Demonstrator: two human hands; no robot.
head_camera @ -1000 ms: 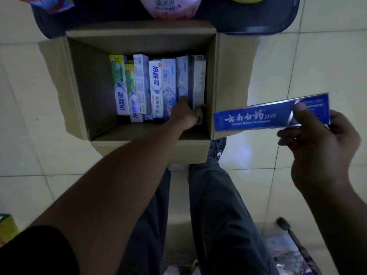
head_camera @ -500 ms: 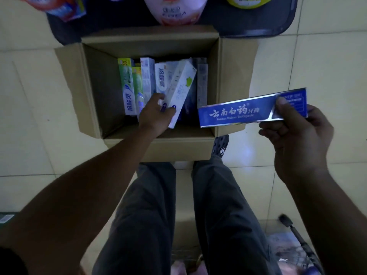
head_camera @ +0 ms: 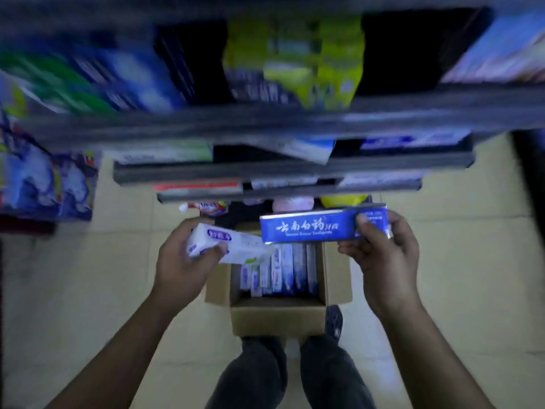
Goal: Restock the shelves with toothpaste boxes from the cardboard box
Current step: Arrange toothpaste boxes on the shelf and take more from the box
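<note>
Two hands clamped: left hand grips white box, right hand blue box (above carton).

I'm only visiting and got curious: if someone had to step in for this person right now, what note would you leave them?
Left hand: grips a white toothpaste box at one end.
Right hand: pinches a blue toothpaste box by its right end and holds it level.
Cardboard box: on the floor by the feet, open, with a row of toothpaste boxes standing inside.
Shelves: straight ahead, blurred, partly stocked.
Done: two boxes are out and in hand.
Left: shelve both, then likely the row in the cardboard box.
</note>
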